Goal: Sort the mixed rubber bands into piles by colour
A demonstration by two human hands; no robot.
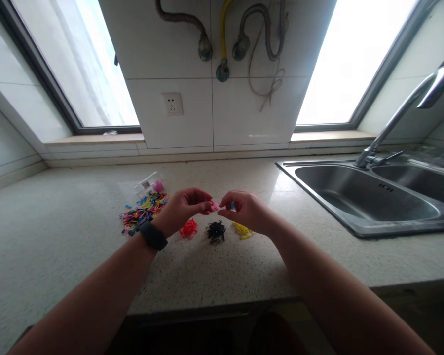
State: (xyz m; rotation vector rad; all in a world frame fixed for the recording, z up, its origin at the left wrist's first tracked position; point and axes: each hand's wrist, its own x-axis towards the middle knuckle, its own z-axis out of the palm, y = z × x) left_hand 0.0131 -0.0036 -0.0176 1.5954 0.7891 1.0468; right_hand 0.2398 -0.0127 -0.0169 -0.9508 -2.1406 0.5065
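Note:
My left hand (pixel 187 209), with a dark band on its wrist, pinches some small pink rubber bands (pixel 214 207) between thumb and fingers. Close to their right side is my right hand (pixel 242 209), its thumb and forefinger slightly apart with nothing visible between them. Below the hands on the counter lie a red pile of bands (pixel 188 229), a black pile (pixel 216 230) and a yellow pile (pixel 241 230), the last partly covered by my right hand. A bit of blue (pixel 232 205) shows behind the right fingers. A larger mixed-colour pile (pixel 144 212) spreads left of my left hand.
A clear plastic bag (pixel 148 182) and a round pink item (pixel 158 186) lie behind the mixed pile. At the right is a steel double sink (pixel 318 209) with a tall faucet (pixel 399 113). The speckled counter (pixel 163 286) ends at a front edge near me.

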